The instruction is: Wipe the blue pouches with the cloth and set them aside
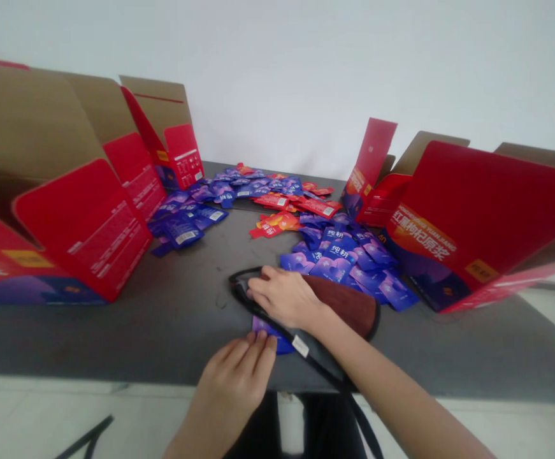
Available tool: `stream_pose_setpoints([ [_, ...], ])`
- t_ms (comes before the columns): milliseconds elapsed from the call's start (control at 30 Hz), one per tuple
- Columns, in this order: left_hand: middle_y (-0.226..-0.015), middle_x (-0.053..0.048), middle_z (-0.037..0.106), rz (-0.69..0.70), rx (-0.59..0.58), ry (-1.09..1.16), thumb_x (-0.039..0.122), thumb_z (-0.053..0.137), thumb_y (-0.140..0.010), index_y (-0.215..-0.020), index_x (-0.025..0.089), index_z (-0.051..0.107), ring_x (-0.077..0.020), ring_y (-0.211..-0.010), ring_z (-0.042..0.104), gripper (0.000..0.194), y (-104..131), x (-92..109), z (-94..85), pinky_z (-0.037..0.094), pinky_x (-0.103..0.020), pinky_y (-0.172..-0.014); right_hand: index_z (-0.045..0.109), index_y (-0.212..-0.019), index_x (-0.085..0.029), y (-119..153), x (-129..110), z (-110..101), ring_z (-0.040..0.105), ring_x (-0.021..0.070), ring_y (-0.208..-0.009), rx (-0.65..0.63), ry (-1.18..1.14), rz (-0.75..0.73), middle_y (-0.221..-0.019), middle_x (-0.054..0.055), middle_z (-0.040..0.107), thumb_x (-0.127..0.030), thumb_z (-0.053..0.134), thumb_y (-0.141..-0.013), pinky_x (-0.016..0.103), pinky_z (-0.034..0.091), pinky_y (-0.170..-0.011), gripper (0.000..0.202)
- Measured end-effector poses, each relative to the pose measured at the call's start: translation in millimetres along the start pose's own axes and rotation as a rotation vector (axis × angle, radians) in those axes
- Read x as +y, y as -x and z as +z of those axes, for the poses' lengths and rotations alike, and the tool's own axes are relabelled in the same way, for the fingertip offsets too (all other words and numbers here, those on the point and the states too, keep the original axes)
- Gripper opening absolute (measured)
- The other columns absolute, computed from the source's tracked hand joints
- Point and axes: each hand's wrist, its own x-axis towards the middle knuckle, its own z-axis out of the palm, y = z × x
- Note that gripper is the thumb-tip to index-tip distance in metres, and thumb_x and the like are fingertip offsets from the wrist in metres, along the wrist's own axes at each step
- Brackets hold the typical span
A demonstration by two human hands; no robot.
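In the head view, my left hand [239, 364] is near the table's front edge. Its closed fingers press on a blue-purple sachet [283, 345], whose far part is hidden under a cloth pouch. That flat pouch [341, 296] is brown with black edging and has a black strap and a small white tag. My right hand [284, 296] lies over the pouch's left end with its fingers curled onto the cloth. What lies under those fingers is hidden. Just beyond the pouch is a loose heap of blue-purple sachets [339, 255].
Open red cartons [90, 223] stand at the left, and others [454, 217] at the right. More blue sachets [181, 226] lie beside the left cartons. Red-orange sachets [277, 223] are mixed in toward the back of the grey table [172, 338]. A white wall rises behind.
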Motion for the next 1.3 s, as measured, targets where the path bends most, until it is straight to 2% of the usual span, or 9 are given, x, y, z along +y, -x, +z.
stream_pose_setpoints([
  [167,-0.082,-0.007,0.069,-0.044,-0.035,0.043,0.006,0.031,-0.086,-0.092,0.012,0.06,-0.0174,-0.069,0.063,0.031,-0.5,-2.4,0.5,0.049,-0.029,-0.062,0.052,-0.096,-0.023,-28.2,15.7,-12.3,0.053,0.0125,-0.07,0.019,0.032,0.115,-0.091,0.003,0.053,-0.04,0.019,-0.093,0.024,0.031,-0.058,0.037],
  [300,-0.078,-0.006,0.068,-0.082,-0.057,0.062,0.004,0.034,-0.083,-0.09,0.013,0.06,-0.0168,-0.064,0.062,0.028,-0.6,-0.3,-1.0,0.048,-0.028,-0.059,0.053,-0.092,-0.022,2.6,-2.2,-35.0,0.049,0.0111,-0.071,0.188,-0.07,0.069,-0.089,0.002,0.051,-0.04,0.019,-0.094,0.024,0.029,-0.061,0.038],
  [467,-0.056,-0.002,0.059,-0.108,-0.118,0.048,0.001,0.034,-0.079,-0.07,0.017,0.057,-0.0181,-0.052,0.056,0.03,-3.3,3.1,-3.4,0.046,-0.03,-0.051,0.055,-0.088,-0.024,31.9,-19.7,-24.8,0.047,0.0123,-0.07,0.036,-0.077,-0.08,-0.082,0.002,0.051,-0.039,0.026,-0.092,0.025,0.027,-0.06,0.033],
  [667,-0.075,-0.005,0.068,-0.048,-0.019,0.121,0.008,0.037,-0.084,-0.088,0.014,0.062,-0.0162,-0.061,0.062,0.026,-8.0,-5.0,-4.0,0.047,-0.027,-0.056,0.054,-0.093,-0.023,-7.9,1.1,-10.9,0.051,0.0128,-0.069,-0.02,0.007,0.056,-0.087,0.003,0.053,-0.038,0.023,-0.093,0.024,0.03,-0.056,0.035],
  [767,-0.063,0.002,0.065,-0.337,0.1,0.294,0.018,0.05,-0.082,-0.08,0.018,0.062,-0.0116,-0.054,0.059,0.012,-8.4,-10.2,-8.6,0.045,-0.022,-0.054,0.053,-0.087,-0.022,-7.2,8.4,-36.7,0.051,0.0121,-0.072,0.229,-0.095,0.157,-0.085,0.002,0.052,-0.039,0.025,-0.093,0.023,0.032,-0.06,0.033],
  [867,-0.065,0.002,0.064,-0.793,0.305,0.492,0.025,0.054,-0.081,-0.078,0.017,0.058,-0.0112,-0.058,0.061,0.01,-5.2,-12.2,-13.7,0.047,-0.019,-0.055,0.048,-0.073,-0.02,13.2,11.2,-72.2,0.047,0.012,-0.07,0.683,-0.261,0.244,-0.074,0.0,0.048,-0.038,0.027,-0.093,0.024,0.034,-0.063,0.034],
  [967,-0.068,0.0,0.064,-1.017,0.321,0.534,0.03,0.054,-0.08,-0.081,0.016,0.054,-0.0145,-0.061,0.062,0.013,2.0,-10.9,-14.4,0.05,-0.023,-0.057,0.042,-0.065,-0.02,36.7,14.6,-96.9,0.044,0.0121,-0.065,0.986,-0.333,0.288,-0.067,-0.002,0.042,-0.037,0.033,-0.091,0.025,0.036,-0.062,0.033],
  [1167,-0.108,-0.018,0.056,-0.638,0.13,-0.094,0.032,0.055,-0.079,-0.109,0.012,0.052,-0.0323,-0.103,0.052,0.036,21.1,-13.7,-9.3,0.042,-0.053,-0.084,0.04,-0.063,-0.021,68.8,15.7,-96.9,0.041,0.0113,-0.06,1.016,-0.378,0.303,-0.063,-0.003,0.04,-0.031,0.04,-0.089,0.025,0.033,-0.057,0.028],
  [1300,-0.112,-0.01,0.059,-0.281,-0.053,-0.061,0.018,0.046,-0.085,-0.108,0.019,0.057,-0.0256,-0.111,0.049,0.026,21.7,-25.3,-10.6,0.04,-0.046,-0.091,0.045,-0.068,-0.02,69.7,-0.3,-87.7,0.045,0.011,-0.067,0.748,-0.417,0.18,-0.073,-0.001,0.046,-0.031,0.036,-0.091,0.024,0.035,-0.061,0.027],
])
